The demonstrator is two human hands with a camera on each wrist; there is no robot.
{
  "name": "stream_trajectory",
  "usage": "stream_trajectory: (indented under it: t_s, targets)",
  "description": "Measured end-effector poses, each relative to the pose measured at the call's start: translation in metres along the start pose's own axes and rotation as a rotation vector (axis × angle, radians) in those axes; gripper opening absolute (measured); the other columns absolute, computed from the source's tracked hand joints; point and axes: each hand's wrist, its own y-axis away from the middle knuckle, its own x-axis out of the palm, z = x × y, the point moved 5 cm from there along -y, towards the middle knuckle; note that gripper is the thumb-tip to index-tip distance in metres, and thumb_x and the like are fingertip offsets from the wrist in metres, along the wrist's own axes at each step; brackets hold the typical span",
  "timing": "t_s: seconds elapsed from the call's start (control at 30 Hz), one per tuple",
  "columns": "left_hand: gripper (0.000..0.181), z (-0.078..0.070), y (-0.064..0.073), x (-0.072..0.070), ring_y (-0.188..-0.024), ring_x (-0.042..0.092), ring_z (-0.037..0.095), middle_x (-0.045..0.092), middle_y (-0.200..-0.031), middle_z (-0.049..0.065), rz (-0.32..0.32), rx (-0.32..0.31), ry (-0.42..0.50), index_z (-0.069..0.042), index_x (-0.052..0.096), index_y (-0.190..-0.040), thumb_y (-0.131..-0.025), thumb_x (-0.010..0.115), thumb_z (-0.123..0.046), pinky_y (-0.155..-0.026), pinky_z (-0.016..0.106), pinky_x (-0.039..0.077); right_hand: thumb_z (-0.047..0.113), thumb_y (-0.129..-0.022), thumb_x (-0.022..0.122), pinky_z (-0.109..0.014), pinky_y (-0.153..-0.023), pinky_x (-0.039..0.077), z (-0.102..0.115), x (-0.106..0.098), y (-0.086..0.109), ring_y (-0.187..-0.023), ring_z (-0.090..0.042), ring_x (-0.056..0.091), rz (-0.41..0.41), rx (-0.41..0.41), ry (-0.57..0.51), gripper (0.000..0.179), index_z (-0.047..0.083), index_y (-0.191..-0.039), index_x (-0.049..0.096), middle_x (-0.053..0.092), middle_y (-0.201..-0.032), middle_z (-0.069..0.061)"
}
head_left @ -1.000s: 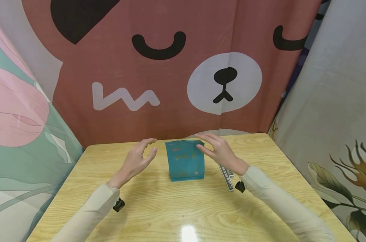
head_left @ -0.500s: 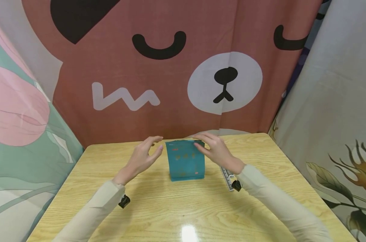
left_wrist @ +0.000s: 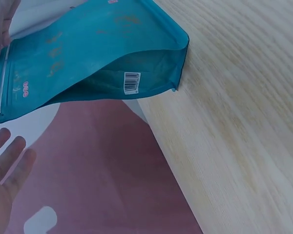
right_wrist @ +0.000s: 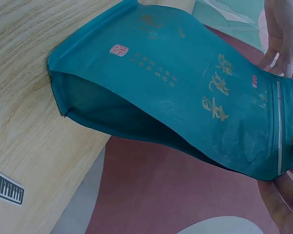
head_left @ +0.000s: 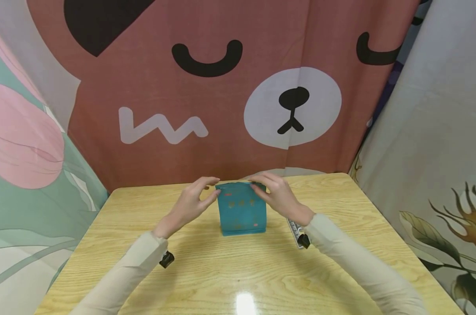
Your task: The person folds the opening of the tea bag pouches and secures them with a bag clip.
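A teal stand-up tea pouch (head_left: 242, 210) with gold characters stands upright on the table. Its side gusset and a barcode (left_wrist: 132, 83) show in the left wrist view. My right hand (head_left: 281, 197) pinches the top right corner, thumb in front and fingers behind. At the top left corner is my left hand (head_left: 190, 199), its thumb tip overlapping the front and its index finger over the top edge. In the left wrist view several fingers (left_wrist: 10, 165) of that hand are spread, apart from the pouch. A pale tear strip (right_wrist: 279, 126) runs below the pouch's top edge.
A narrow flat piece printed with piano keys (head_left: 294, 232) lies on the wooden table (head_left: 238, 267), partly hidden under my right wrist. Behind the table's far edge hangs a curtain (head_left: 163, 162) with a bear face. Floral curtains (head_left: 439, 175) flank both sides.
My left hand has moved right and away from me, up to the pouch's top left corner. My right hand has shifted slightly left along the top edge. The pouch stays in place.
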Motion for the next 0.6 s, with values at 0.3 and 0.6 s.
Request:
stream_trajectory:
  t_s: [0.3,0.6]
  targets:
    - [0.032,-0.0043,-0.0055,0.0047,-0.103,0.064,0.018,0.066,-0.121,0.008,0.029,-0.067,0.010,-0.009,0.061,-0.131,-0.100,0.062,-0.019,-0.082,0.038,0.055,-0.003,-0.085,0.076,-0.031,-0.071,0.056,-0.0003,0.0000,-0.0007,-0.090,-0.018,0.069,-0.012,-0.004,-0.001,0.023,0.006,-0.106,0.075,0.071,-0.101,-0.004]
    - [0.029,-0.0049,-0.0082,0.0073,-0.096,0.067,0.016,0.069,-0.117,0.003,0.061,-0.132,0.023,-0.009,0.068,-0.124,-0.104,0.055,-0.026,-0.077,0.037,0.056,-0.005,-0.083,0.076,-0.029,-0.069,0.056,0.0007,-0.0041,-0.0026,-0.086,-0.019,0.070,-0.013,-0.028,-0.016,0.022,0.003,-0.104,0.077,0.072,-0.100,-0.007]
